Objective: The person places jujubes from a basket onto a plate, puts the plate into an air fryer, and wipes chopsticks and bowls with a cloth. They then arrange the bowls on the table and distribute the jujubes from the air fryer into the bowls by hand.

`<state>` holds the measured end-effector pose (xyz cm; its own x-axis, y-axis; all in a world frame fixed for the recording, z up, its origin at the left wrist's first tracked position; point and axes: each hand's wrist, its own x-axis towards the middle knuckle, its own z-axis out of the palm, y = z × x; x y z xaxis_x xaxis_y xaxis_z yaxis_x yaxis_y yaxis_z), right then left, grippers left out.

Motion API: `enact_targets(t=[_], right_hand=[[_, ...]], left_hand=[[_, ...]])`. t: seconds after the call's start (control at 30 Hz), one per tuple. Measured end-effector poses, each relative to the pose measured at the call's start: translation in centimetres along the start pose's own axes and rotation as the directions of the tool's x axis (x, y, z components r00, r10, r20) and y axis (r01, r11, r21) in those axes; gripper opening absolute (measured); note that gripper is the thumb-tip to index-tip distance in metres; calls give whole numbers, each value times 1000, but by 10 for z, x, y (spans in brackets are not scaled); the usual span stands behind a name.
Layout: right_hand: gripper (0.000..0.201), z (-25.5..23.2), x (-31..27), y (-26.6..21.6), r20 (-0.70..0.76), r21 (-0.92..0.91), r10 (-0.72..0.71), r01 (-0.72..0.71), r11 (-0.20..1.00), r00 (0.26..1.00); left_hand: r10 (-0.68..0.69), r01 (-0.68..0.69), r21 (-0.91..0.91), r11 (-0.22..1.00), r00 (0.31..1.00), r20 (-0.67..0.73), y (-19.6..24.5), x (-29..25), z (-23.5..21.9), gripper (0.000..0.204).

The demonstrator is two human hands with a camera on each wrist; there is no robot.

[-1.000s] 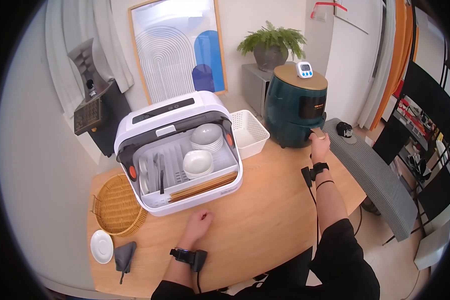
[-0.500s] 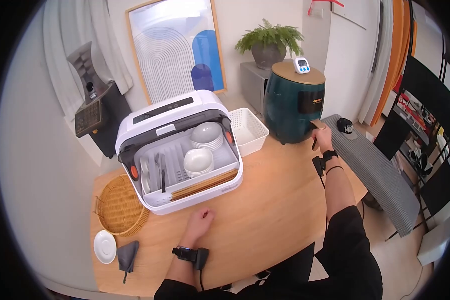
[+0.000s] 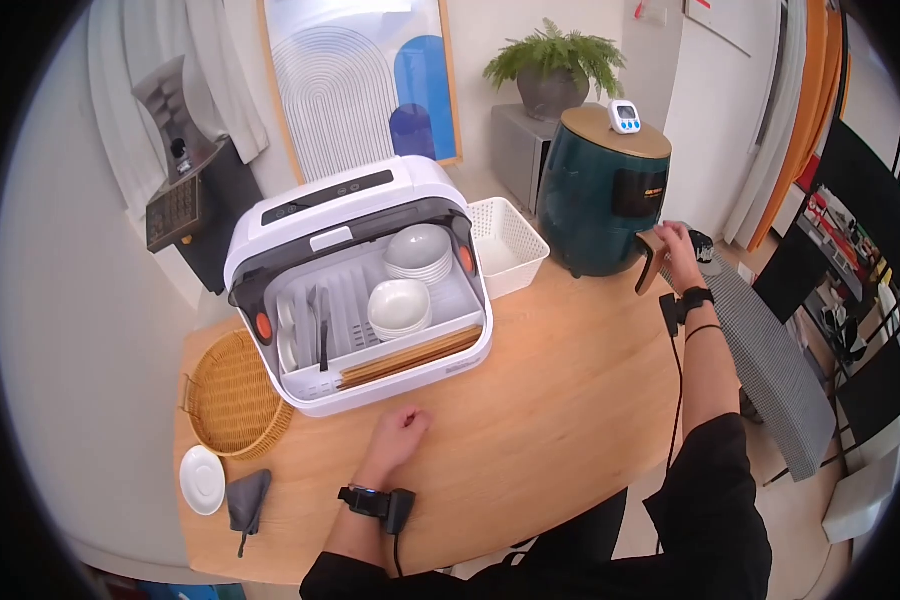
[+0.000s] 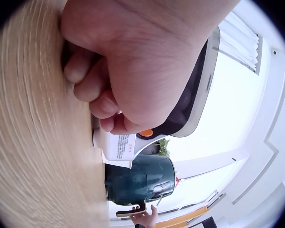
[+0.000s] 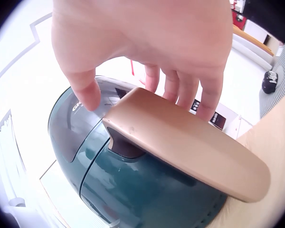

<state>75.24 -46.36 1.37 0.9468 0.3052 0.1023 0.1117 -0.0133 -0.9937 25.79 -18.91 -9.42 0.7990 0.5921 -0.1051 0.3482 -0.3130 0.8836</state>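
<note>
My right hand is at the tan handle of a dark green air fryer. In the right wrist view, the thumb stands apart on one side of the handle. The other fingers reach down beyond its far side, not wrapped round it. My left hand rests idle on the table with its fingers loosely curled and nothing in them. In front of it stands a white dish cabinet with its front raised, holding white bowls, chopsticks and cutlery.
A white perforated basket stands between cabinet and air fryer. A timer sits on the air fryer's lid. At the left lie a wicker tray, a small white plate and a grey cloth. A padded bench stands at the right.
My right hand held the handle a second ago; its fingers have loosened and the hand has shifted right, leaving more of the handle visible. The left hand stays put. The head view has tilted slightly.
</note>
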Motion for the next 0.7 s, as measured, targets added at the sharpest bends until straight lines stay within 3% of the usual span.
enact_targets(t=[0.07,0.23,0.33,0.47,0.53,0.6,0.63,0.67,0.7], right_hand=[[59,7,4,-14,-48,-55,-106,103,993,993],[66,7,43,-2,-45,-164,-187,177,970,981],[58,18,28,7,-72,-214,-225,206,955,972],[58,16,14,11,4,-180,-238,235,955,971],[55,21,10,22,-95,-292,-316,277,915,944],[51,50,-33,4,-36,-644,-620,457,614,783],[44,75,-61,-4,76,-545,-684,604,581,726],[37,104,-104,-26,205,-478,-648,653,588,733],[31,127,-138,-34,373,-415,-704,787,457,605]], left_hand=[[-10,10,-24,1000,1000,16,2,1,0,28],[-25,25,-9,1000,999,19,2,2,-4,28],[-33,33,-35,999,999,3,8,0,-2,27],[-12,13,-73,997,1000,16,4,2,-3,29],[-10,10,-55,998,1000,1,3,3,-4,29],[-3,3,-35,999,1000,-8,4,3,-4,29],[30,-30,-13,999,1000,-7,4,3,-4,28],[64,-64,13,998,998,0,6,4,-4,28],[56,-56,22,998,998,-9,8,5,-5,28]])
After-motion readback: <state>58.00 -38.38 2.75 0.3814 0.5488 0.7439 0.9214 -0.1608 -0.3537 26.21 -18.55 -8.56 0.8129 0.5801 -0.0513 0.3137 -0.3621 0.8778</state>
